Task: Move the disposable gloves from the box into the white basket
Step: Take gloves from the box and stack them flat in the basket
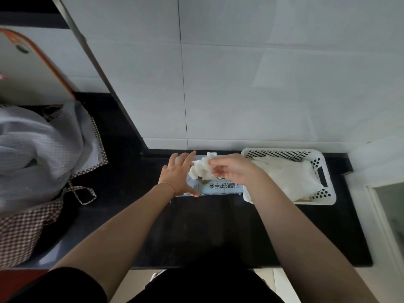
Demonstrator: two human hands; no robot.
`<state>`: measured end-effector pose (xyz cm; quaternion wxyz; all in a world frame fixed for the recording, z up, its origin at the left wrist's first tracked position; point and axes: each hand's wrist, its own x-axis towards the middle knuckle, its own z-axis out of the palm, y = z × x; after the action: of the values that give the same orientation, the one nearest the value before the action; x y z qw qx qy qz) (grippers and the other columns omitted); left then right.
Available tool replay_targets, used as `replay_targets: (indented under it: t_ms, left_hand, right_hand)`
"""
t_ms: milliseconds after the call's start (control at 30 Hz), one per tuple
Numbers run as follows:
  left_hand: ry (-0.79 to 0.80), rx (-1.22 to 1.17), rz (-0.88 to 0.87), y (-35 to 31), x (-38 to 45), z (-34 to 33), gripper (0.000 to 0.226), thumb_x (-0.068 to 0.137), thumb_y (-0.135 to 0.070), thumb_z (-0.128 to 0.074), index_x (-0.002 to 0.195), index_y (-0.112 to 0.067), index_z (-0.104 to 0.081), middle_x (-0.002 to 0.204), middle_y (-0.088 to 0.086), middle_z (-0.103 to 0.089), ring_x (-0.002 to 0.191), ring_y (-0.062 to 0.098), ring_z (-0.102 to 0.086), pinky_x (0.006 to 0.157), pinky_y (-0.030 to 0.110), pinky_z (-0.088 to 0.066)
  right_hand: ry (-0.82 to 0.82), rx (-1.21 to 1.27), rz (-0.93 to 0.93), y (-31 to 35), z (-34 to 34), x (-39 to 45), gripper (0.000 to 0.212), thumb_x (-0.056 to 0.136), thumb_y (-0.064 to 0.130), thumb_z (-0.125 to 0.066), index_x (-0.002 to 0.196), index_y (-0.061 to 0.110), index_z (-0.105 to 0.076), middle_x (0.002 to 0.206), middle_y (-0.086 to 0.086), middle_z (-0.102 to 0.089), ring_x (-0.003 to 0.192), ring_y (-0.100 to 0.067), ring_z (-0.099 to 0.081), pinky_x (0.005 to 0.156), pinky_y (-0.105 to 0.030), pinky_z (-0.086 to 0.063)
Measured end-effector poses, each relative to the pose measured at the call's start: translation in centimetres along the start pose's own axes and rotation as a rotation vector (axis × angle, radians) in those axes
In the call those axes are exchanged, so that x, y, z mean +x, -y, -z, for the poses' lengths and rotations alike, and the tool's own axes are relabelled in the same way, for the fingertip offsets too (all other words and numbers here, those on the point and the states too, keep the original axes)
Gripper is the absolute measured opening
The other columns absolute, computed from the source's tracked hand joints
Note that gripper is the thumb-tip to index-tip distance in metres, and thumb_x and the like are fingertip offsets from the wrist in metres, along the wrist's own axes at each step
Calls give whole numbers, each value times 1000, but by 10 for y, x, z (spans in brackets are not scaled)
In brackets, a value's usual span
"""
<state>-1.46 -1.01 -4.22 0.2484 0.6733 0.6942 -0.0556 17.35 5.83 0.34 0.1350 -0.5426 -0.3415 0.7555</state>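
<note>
A pale blue glove box (220, 189) lies on the black counter against the tiled wall. My left hand (178, 174) presses flat on the box's left end, fingers straight. My right hand (232, 168) pinches a crumpled white glove (202, 167) that sticks up out of the box's top opening. The white perforated basket (325, 171) stands right of the box, touching it, and holds a pile of white gloves (288, 178).
A checked fabric bag (28, 226) stuffed with grey cloth (32, 147) sits at the left of the black counter (207, 232). A white ledge (380, 193) borders the counter on the right. The tiled wall (262, 84) rises just behind the box and basket.
</note>
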Motion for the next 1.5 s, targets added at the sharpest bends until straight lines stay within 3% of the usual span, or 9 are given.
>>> replay_targets:
  t_ms: [233,400,533,667,833,1133,1300,1400,1500]
  left_hand:
    - [4,-47,-7,-4,1,6,119,60,-69,-77,154,-35,-11,160,-1,-16,148,29,-7,116,52,-19]
    - [-236,-385,-38,-16,1,11,52,75,-55,-76,120,-33,-62,132,-8,-53,126,17,-42,108,38,-32]
    - [-247,-478,-27,-25,-2,21,7,87,-30,-67,92,-26,-71,95,-13,-67,100,12,-58,90,32,-47]
    - [-240,-513,55,-21,-5,27,5,90,-23,-61,89,-23,-66,87,-12,-65,91,12,-63,83,28,-52]
    - [-241,-661,-40,-32,-9,34,27,83,-29,-71,108,-26,-64,102,-10,-63,97,10,-56,83,25,-44]
    - [-121,-496,53,-38,-13,34,35,85,-35,-70,116,-18,-66,122,1,-58,106,19,-56,86,29,-45]
    - [-313,-519,-105,-50,-24,50,50,73,-46,-75,117,-22,-67,125,-3,-60,118,19,-53,103,41,-41]
    - [-307,-579,-103,-63,-26,66,37,79,-43,-73,95,-10,-68,99,3,-66,95,22,-58,87,38,-47]
    - [-232,-688,-126,-68,-27,82,39,86,-31,-69,61,-14,-44,60,0,-42,61,19,-40,60,30,-32]
  right_hand:
    - [-352,-802,145,-2,-9,0,21,89,17,-68,107,18,-58,103,-2,-63,63,-14,-61,55,-23,-46]
    - [-421,-873,296,-3,-6,-5,14,91,21,-64,101,14,-71,99,0,-69,83,-19,-64,72,-28,-50]
    - [-416,-913,341,-1,-7,-8,25,95,21,-56,80,5,-69,75,-15,-66,62,-21,-54,59,-29,-38]
    - [-466,-911,407,1,-4,-16,37,94,17,-56,60,11,-44,56,-7,-37,55,-20,-39,52,-30,-23]
    - [-454,-812,496,7,-11,-27,15,89,21,-67,78,13,-74,60,8,-57,55,-10,-51,60,-28,-41]
    - [-472,-566,697,33,-18,-57,15,85,22,-73,74,14,-67,62,12,-60,57,-5,-53,61,-21,-44]
    - [-418,-597,727,47,-15,-74,16,92,21,-64,77,17,-68,62,11,-58,60,-7,-50,64,-24,-42]
    - [-419,-581,756,52,-18,-80,19,92,22,-63,78,12,-68,64,-1,-61,58,-8,-50,61,-22,-41]
    - [-473,-487,830,58,-17,-87,21,93,27,-62,84,10,-69,64,-3,-62,56,-5,-53,60,-18,-43]
